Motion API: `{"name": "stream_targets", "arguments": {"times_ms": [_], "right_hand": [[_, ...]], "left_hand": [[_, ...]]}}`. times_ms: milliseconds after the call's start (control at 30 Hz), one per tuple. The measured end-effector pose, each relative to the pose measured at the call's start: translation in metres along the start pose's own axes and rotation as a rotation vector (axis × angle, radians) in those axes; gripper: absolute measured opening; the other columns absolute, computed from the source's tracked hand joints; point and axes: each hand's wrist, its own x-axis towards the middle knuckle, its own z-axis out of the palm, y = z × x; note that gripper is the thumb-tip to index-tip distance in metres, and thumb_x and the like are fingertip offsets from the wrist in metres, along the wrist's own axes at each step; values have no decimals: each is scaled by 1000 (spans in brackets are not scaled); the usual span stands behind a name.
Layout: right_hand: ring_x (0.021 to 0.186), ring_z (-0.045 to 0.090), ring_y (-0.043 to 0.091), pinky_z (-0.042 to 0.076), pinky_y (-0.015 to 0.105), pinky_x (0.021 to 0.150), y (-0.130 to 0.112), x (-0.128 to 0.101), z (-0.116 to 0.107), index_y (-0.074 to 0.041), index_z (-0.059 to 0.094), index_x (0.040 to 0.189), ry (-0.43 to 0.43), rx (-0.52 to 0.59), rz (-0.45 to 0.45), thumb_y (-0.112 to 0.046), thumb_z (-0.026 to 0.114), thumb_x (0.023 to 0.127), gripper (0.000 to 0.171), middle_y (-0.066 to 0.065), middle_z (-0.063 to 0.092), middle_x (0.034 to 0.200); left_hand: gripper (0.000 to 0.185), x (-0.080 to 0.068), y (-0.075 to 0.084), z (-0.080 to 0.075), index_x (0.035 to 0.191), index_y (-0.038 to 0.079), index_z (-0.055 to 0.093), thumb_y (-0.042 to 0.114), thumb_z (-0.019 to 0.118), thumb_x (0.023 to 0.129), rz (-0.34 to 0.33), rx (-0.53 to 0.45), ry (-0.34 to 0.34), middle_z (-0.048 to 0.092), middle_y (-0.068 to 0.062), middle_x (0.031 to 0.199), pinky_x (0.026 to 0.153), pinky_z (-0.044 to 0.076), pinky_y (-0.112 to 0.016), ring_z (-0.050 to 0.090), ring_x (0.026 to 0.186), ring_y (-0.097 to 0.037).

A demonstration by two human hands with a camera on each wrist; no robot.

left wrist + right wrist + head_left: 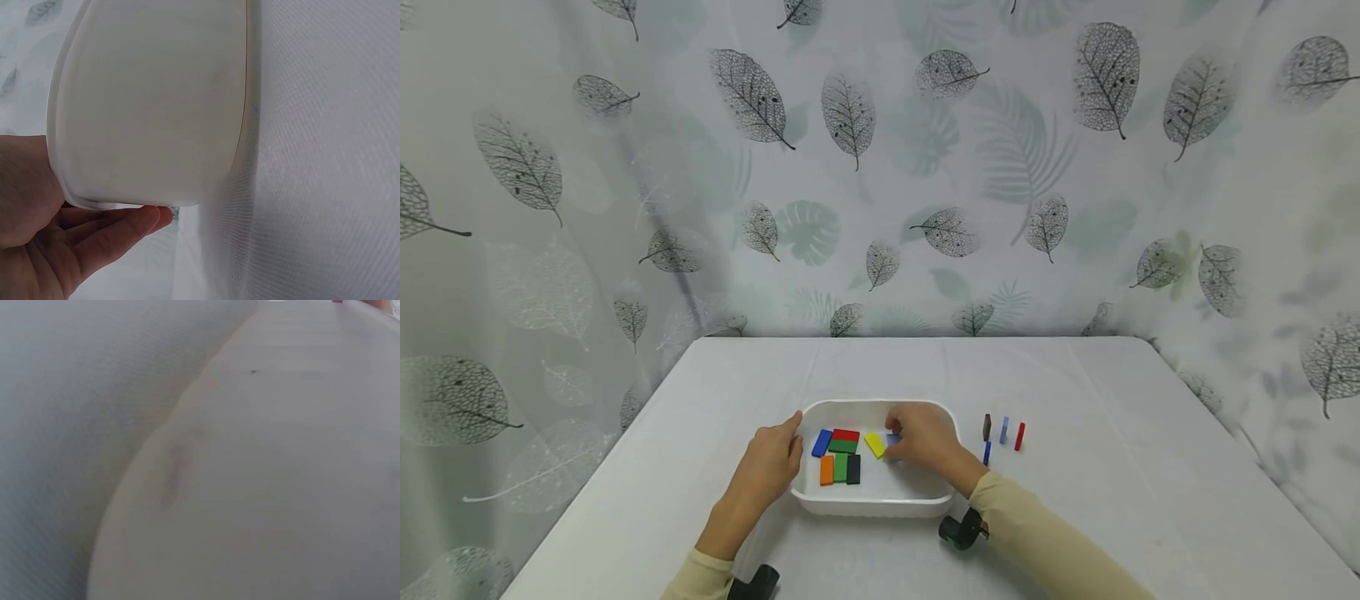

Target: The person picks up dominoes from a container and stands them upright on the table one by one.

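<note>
A white tray (872, 507) stands on the table with several coloured blocks in it. My left hand (769, 458) grips the tray's left end; in the left wrist view its fingers (119, 240) lie along the outside wall under the rim. Inside the tray, on the right, my right hand (928, 440) pinches a light blue block (892, 442), partly hidden by the fingers. Close to its left a yellow block (875, 445) lies tilted. Further left are a dark blue block (822, 442), a red block (846, 435), green blocks (840, 467), an orange block (827, 470) and a black block (853, 469).
Right of the tray, several thin blocks stand on the white table (1105, 467): a brown block (987, 427), a light blue one, a red block (1019, 437) and a dark blue one near the rim. A leaf-patterned curtain (887, 183) hangs behind and at both sides.
</note>
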Motion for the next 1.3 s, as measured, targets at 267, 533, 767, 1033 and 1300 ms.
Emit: {"name": "stream_targets", "arguments": {"times_ms": [267,533,767,1033,1300], "right_hand": [[87,59,21,57,40,86,-2,-1,0,-5,72,104,-36,27,-8,-3,90,76,34,5,68,95],[90,59,20,57,40,89,-1,-1,1,-7,75,106,-82,7,-8,-4,91,74,36,3,68,99],[89,58,20,56,39,83,-1,-2,0,-10,75,101,-104,60,-38,-3,92,75,32,4,66,98],[84,60,19,57,34,76,4,-1,-1,-13,69,97,-86,146,-81,2,85,79,28,3,66,93],[82,63,20,59,33,74,2,-2,-1,-9,69,98,-31,180,-111,3,84,83,24,5,68,92]], "left_hand": [[41,0,0,0,134,-18,58,-5,68,96,3,8,0,71,-29,113,59,57,-28,60,72,-20],[41,0,0,1,134,-17,59,-5,68,96,-2,-4,-2,70,-30,115,62,59,-30,61,74,-20],[41,0,1,1,134,-17,59,-4,68,96,-3,8,-3,70,-30,116,72,62,-39,65,79,-20],[41,1,2,-1,134,-17,59,-5,67,96,-2,13,-2,70,-29,115,68,62,-35,62,75,-20],[41,1,2,-1,134,-17,58,-5,67,96,-7,4,-5,70,-29,114,66,61,-33,61,73,-20]]}}
